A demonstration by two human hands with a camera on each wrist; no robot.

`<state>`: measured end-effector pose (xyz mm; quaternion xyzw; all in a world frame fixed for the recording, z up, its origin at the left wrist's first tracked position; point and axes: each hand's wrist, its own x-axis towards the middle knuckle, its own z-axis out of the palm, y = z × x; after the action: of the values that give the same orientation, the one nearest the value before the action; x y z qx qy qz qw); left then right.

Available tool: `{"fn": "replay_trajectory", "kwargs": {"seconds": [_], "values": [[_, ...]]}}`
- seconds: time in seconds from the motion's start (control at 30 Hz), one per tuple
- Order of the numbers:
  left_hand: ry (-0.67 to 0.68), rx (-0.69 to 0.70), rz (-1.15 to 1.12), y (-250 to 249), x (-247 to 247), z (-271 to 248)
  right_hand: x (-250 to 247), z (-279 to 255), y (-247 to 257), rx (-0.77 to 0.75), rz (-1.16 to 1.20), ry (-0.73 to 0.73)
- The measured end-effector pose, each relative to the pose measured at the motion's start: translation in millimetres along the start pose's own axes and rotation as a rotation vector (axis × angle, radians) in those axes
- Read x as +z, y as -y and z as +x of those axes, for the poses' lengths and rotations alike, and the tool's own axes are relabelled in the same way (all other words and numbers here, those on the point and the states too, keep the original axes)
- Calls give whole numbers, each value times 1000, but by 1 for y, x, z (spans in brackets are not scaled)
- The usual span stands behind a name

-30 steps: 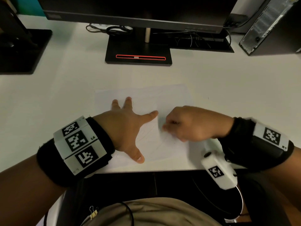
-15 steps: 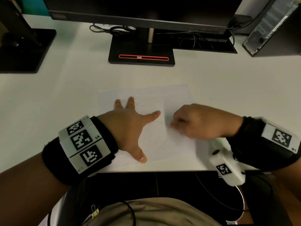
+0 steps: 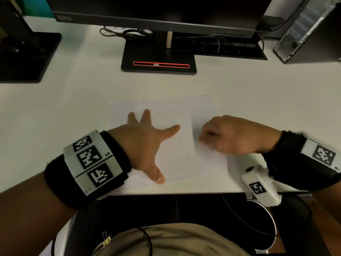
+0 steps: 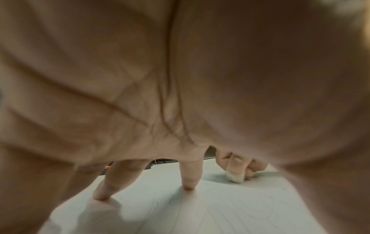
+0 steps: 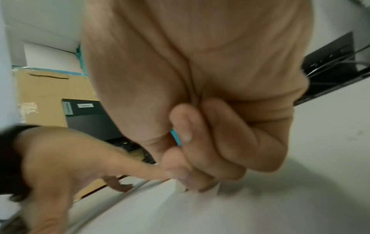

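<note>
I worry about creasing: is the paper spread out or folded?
Spread out: the white paper sheet lies flat on the white desk, left hand pressing it down.

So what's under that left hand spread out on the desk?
The left hand presses a sheet of paper bearing faint pencil curves. What the paper carries beneath the palm is covered.

1. My white desk carries everything.
2. A sheet of paper with faint pencil lines lies flat at six o'clock.
3. A black monitor base sits at twelve, with cables behind it.
4. Another black base is at ten, and a computer tower at two.
</note>
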<state>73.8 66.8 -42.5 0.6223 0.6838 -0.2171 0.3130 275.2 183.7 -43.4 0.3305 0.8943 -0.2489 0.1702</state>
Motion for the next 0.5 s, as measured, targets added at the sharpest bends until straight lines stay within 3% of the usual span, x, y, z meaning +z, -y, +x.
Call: {"fn": "replay_trajectory", "kwargs": {"seconds": [0.1, 0.23, 0.37, 0.5], "values": [[6, -1, 8, 0, 1, 0, 5, -1, 11, -52, -16, 82], [0, 0, 7, 0, 1, 1, -6, 9, 2, 6, 18, -17], [4, -3, 7, 0, 0, 1, 6, 9, 18, -95, -5, 53], [-2, -2, 9, 0, 1, 2, -7, 21, 11, -31, 23, -15]]}}
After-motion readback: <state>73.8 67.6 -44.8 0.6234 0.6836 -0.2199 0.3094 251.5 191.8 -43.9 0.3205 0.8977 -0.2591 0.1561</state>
